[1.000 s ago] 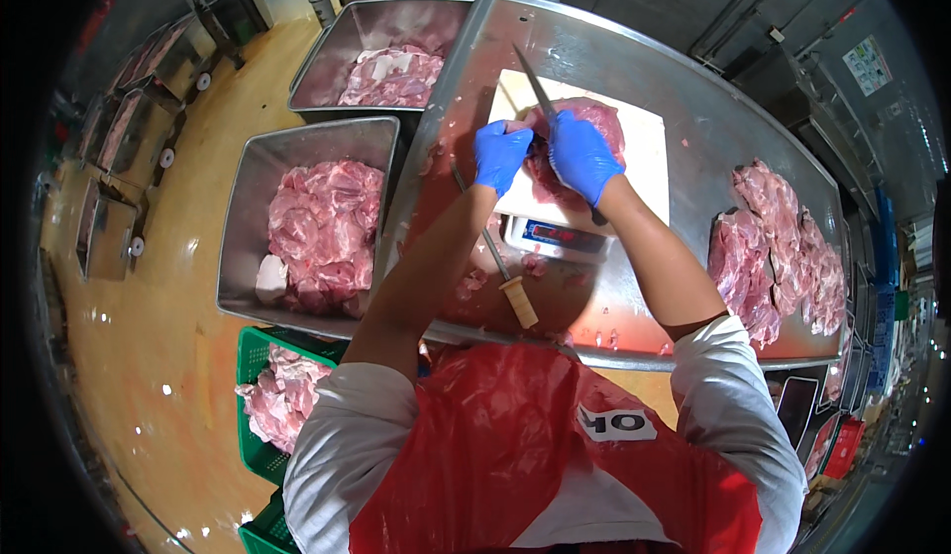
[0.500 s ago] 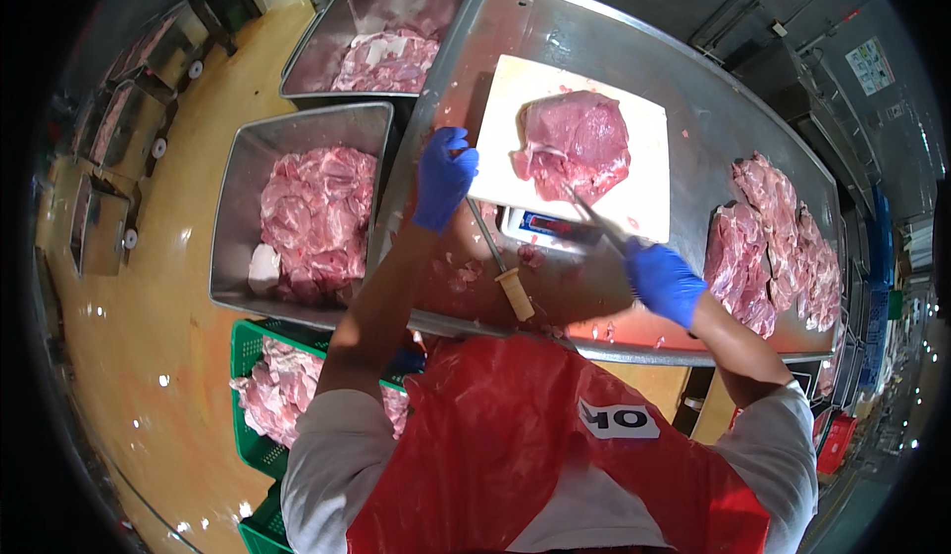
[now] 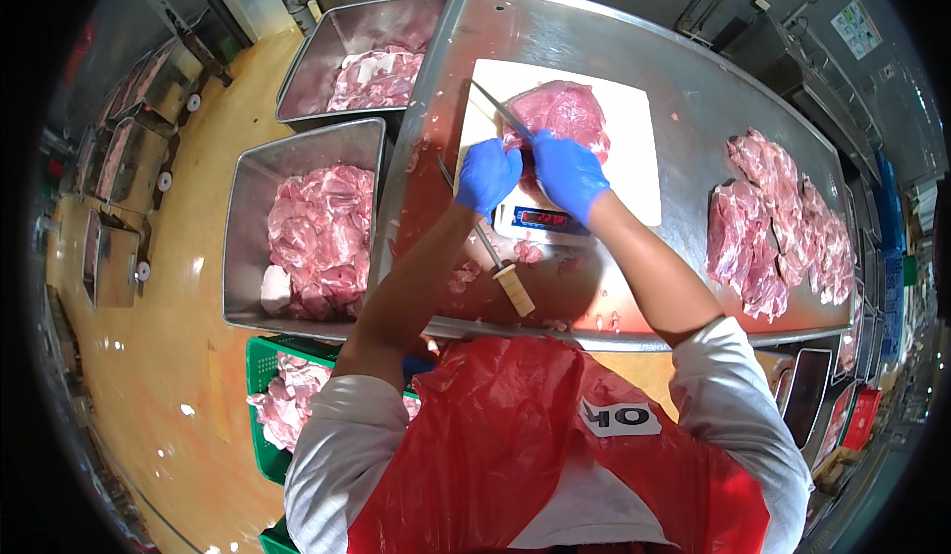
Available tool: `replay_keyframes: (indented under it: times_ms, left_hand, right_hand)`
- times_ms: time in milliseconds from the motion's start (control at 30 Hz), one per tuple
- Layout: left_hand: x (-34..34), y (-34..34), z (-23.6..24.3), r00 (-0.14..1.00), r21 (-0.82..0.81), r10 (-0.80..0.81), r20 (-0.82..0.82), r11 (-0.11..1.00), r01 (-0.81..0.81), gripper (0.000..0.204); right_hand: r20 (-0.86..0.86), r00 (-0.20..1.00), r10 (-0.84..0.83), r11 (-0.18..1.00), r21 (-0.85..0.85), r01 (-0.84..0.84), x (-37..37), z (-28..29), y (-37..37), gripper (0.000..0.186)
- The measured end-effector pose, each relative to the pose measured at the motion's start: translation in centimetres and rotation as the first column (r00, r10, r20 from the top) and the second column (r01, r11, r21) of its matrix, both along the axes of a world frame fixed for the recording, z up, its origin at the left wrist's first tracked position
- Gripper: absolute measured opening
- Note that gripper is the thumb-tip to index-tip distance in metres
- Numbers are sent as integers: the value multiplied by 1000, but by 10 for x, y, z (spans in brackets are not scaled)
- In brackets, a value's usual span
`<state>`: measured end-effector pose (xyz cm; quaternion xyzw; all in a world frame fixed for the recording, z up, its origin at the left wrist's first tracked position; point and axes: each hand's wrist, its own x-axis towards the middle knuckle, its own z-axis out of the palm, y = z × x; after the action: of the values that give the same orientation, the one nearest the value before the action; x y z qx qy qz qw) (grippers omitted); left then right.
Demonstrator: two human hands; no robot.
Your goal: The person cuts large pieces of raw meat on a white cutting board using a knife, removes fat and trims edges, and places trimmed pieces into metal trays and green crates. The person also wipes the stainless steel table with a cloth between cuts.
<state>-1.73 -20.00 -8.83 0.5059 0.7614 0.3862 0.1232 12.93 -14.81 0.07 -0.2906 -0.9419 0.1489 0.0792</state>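
Observation:
A large cut of raw meat (image 3: pixel 563 113) lies on a white cutting board (image 3: pixel 634 158), which rests over a digital scale (image 3: pixel 535 219) with a blue panel. My right hand (image 3: pixel 567 170), in a blue glove, grips a knife (image 3: pixel 498 104) at the near side of the meat. Its blade points to the far left across the board. My gloved left hand (image 3: pixel 487 178) is closed at the board's left edge, close to the meat; anything inside its fingers is hidden. A sharpening steel (image 3: pixel 513 289) with a pale handle lies on the table, its rod passing beneath my left wrist.
Several meat pieces (image 3: pixel 778 222) lie on the right of the metal table (image 3: pixel 684 94). To the left stand two metal bins of meat, a near one (image 3: pixel 243 247) and a far one (image 3: pixel 307 59). A green crate (image 3: pixel 265 435) with meat sits low by my left arm.
My right hand has brought the knife leftward over the board, and its blade now crosses the board's far left part. My left hand has moved right and nearer, toward the meat.

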Motion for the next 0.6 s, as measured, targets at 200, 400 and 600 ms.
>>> replay_keyframes:
  times_ms: [200,400,600]
  left_hand:
    - [-2,-16,-10,947,43,-24,-322,998,39,32]
    - [-38,-66,-9,978,282,-176,116,950,137,19]
    - [17,-50,-17,911,442,-330,247,875,198,41]
  right_hand:
    - [301,953,-15,996,85,-11,29,-16,-8,28]
    - [478,872,-108,994,69,85,169,20,-42,20]
    - [164,967,-197,980,34,194,150,-7,-37,17]
